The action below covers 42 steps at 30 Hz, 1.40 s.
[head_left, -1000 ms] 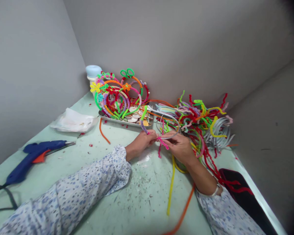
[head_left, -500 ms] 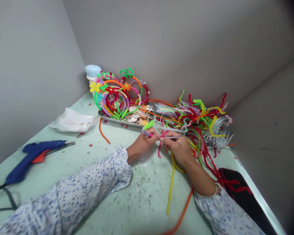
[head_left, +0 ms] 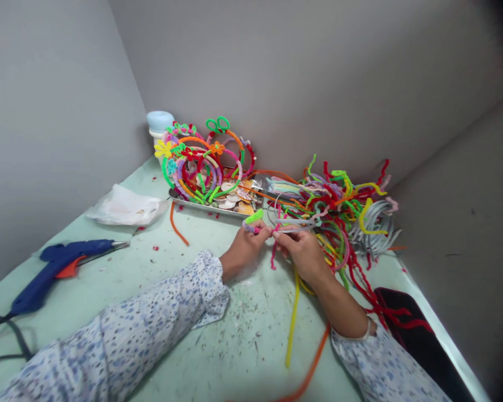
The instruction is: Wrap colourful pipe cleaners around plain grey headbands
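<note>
The headband (head_left: pixel 297 222) is above the middle of the worktop (head_left: pixel 218 346), between both hands. Its bare part is thin, smooth and pale grey, reaching toward three o'clock; the fuzzy covered end shows lime green, lilac and pink. A bright pink strand (head_left: pixel 274 257) dangles toward six o'clock. The fingers of the left hand (head_left: pixel 243 248) are pinched closed on the covered part; those of the right hand (head_left: pixel 309 255) pinch beside them, though exactly what they grip is unclear. The metal tray (head_left: pixel 209 210) lies toward eleven o'clock.
</note>
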Motion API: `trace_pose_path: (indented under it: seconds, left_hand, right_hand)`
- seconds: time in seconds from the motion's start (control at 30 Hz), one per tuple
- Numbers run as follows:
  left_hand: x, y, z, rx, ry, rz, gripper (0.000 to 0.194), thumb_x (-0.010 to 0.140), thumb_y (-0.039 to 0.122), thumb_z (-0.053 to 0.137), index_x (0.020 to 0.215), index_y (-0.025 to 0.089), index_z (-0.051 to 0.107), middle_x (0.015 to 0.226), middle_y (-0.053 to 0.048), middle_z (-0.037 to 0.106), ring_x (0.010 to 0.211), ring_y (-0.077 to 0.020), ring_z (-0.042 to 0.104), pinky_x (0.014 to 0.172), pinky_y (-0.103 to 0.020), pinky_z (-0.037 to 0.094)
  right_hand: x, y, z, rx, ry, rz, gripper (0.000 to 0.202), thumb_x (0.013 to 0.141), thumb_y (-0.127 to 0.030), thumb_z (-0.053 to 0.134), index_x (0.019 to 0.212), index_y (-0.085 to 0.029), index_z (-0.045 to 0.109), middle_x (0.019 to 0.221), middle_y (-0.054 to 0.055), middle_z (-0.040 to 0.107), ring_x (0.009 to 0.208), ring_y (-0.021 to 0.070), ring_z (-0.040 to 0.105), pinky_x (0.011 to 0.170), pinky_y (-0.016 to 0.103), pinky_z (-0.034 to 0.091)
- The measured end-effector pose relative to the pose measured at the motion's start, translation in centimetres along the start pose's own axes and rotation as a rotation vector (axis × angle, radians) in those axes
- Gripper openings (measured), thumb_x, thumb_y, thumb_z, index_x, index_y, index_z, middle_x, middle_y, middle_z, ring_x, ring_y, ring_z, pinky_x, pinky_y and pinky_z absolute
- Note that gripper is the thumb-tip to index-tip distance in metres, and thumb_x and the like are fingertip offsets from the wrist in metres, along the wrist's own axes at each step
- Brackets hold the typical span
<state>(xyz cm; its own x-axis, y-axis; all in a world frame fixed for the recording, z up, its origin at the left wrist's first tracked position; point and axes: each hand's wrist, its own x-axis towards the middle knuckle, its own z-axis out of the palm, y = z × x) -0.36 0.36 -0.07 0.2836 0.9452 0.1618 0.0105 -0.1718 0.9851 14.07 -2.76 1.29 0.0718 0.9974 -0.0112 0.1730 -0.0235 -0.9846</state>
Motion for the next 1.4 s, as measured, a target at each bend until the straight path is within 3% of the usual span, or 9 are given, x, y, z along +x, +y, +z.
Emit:
trace_pose_path:
  seconds: [0.23,0.5,0.63,0.77,0.93,1.13,1.4]
  left_hand:
    - [-0.6,0.6,0.3,0.025,-0.012,-0.009,0.019,0.085,0.027,0.052,0.068,0.019,0.050,0.061,0.002,0.048,0.060,-0.0116,0.041,0.058,-0.026,0.036]
    - [-1.1,0.1,0.4,0.176,0.022,0.084,0.016,0.084,0.027,0.052,0.071,0.019,0.049,0.063,0.003,0.045,0.061,-0.0109,0.040,0.058,-0.025,0.033]
    - [-0.8,0.5,0.4,0.040,0.036,0.017,0.018,0.084,0.028,0.050,0.068,0.018,0.050,0.064,0.002,0.049,0.061,-0.0110,0.043,0.059,-0.025,0.035]
    - [-0.3,0.3,0.1,0.024,0.117,-0.053,0.026,0.080,0.030,0.054,0.059,0.019,0.045,0.054,0.004,0.041,0.055,-0.0111,0.037,0.053,-0.026,0.030]
    - [0.1,-0.4,-0.3,-0.104,0.041,-0.129,0.025,0.078,0.031,0.054,0.058,0.019,0.044,0.051,0.005,0.035,0.051,-0.0103,0.029,0.050,-0.027,0.024]
    - [0.2,-0.5,-0.3,-0.148,-0.035,-0.105,0.023,0.076,0.028,0.054,0.058,0.018,0.042,0.054,0.004,0.036,0.052,-0.0096,0.028,0.052,-0.027,0.023]
    - [0.0,-0.3,-0.2,-0.098,-0.015,-0.090,0.023,0.078,0.026,0.053,0.059,0.019,0.044,0.054,0.004,0.037,0.053,-0.0103,0.030,0.053,-0.028,0.025]
  right_hand:
    - [0.1,0.8,0.3,0.079,0.043,0.010,0.027,0.075,-0.039,0.065,0.062,-0.016,0.061,0.050,-0.002,0.055,0.042,0.0096,0.044,0.041,0.024,0.031]
    - [0.2,0.8,0.9,0.270,0.096,0.071,0.017,0.070,-0.033,0.065,0.068,-0.017,0.060,0.044,-0.004,0.050,0.037,0.0085,0.039,0.036,0.023,0.023]
    - [0.1,0.8,0.7,0.090,0.046,-0.001,0.023,0.075,-0.039,0.064,0.073,-0.016,0.062,0.050,-0.002,0.054,0.043,0.0105,0.044,0.041,0.024,0.031]
    - [0.1,1.0,0.6,0.002,0.133,-0.143,0.027,0.072,-0.038,0.071,0.088,-0.019,0.061,0.069,-0.001,0.061,0.059,0.0127,0.053,0.053,0.024,0.040]
    - [0.4,1.1,0.1,0.045,0.076,-0.230,0.023,0.073,-0.034,0.070,0.089,-0.021,0.060,0.075,-0.002,0.062,0.062,0.0123,0.052,0.057,0.024,0.042]
    - [0.4,0.8,-0.2,-0.018,-0.008,-0.280,0.018,0.074,-0.034,0.069,0.085,-0.020,0.068,0.084,0.003,0.067,0.075,0.0161,0.060,0.067,0.028,0.047]
    - [0.5,1.2,-0.4,-0.137,0.030,-0.335,0.018,0.080,-0.034,0.065,0.088,-0.019,0.071,0.089,0.006,0.069,0.083,0.0190,0.063,0.073,0.031,0.048]
